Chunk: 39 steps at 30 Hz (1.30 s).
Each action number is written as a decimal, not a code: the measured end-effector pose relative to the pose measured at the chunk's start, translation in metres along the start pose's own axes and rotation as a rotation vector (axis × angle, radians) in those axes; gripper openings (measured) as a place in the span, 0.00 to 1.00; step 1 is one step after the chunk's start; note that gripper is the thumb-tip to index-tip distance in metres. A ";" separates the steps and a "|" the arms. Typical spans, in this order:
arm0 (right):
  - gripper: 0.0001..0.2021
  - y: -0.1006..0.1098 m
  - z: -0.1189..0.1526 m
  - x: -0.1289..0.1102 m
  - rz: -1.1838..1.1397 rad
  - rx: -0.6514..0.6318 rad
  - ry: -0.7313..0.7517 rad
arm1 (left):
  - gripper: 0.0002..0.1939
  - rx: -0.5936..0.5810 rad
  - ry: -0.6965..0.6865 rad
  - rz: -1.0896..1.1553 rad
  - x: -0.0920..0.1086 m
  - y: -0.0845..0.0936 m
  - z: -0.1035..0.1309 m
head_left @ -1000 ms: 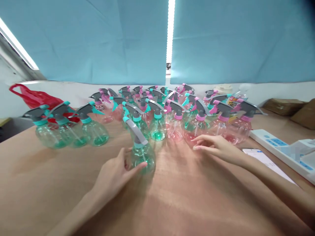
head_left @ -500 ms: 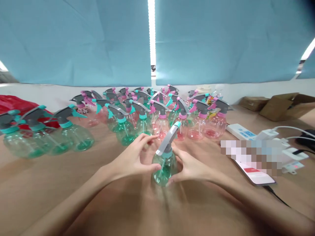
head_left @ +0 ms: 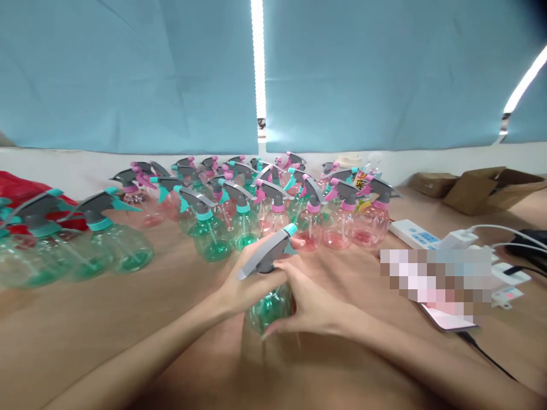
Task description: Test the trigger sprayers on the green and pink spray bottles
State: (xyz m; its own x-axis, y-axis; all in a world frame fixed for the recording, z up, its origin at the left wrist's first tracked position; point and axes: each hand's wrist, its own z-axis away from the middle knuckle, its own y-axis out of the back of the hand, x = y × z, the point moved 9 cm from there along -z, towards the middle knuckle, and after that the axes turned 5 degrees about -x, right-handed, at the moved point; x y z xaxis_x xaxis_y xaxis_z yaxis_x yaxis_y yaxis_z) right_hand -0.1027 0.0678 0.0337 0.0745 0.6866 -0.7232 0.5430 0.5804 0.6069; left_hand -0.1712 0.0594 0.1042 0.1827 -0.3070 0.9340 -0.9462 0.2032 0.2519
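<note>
A clear green spray bottle (head_left: pixel 270 310) with a grey trigger head (head_left: pixel 267 251) and a turquoise nozzle tip is upright, low in the middle of the view. My left hand (head_left: pixel 241 285) is closed around its neck just below the head, hiding the collar. Around the right side of the round body curls my right hand (head_left: pixel 314 299), its thumb low on the front. Both hands touch near the neck. Just beyond them stand more green spray bottles (head_left: pixel 213 242) and pink spray bottles (head_left: pixel 341 228).
Several green bottles (head_left: pixel 132 247) stand at the left before a red bag (head_left: pixel 25 185). At the right lie a power strip (head_left: pixel 412 233), white chargers, cables and a phone (head_left: pixel 448 319). An open cardboard box (head_left: pixel 474 191) sits behind them on the brown table (head_left: pixel 192 364).
My left hand has closed around the bottle's neck, where it was apart and open before. The trigger head has turned, its nozzle tip now further left. The view has shifted slightly.
</note>
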 end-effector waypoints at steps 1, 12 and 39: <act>0.50 -0.003 0.001 0.002 0.019 -0.058 0.014 | 0.19 0.011 0.004 0.005 0.000 0.003 0.001; 0.46 -0.012 0.017 0.037 0.258 -0.280 -0.045 | 0.07 0.173 0.140 -0.138 -0.011 0.036 0.014; 0.22 -0.006 0.014 0.035 0.287 -0.154 -0.029 | 0.16 0.076 0.043 -0.082 0.001 0.019 0.001</act>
State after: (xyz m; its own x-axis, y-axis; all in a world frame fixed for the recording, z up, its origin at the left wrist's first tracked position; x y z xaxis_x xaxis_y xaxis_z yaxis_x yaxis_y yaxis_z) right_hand -0.0918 0.0825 0.0006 0.2311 0.8204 -0.5231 0.3638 0.4257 0.8285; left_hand -0.1888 0.0620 0.1097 0.2699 -0.2794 0.9215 -0.9449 0.1076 0.3093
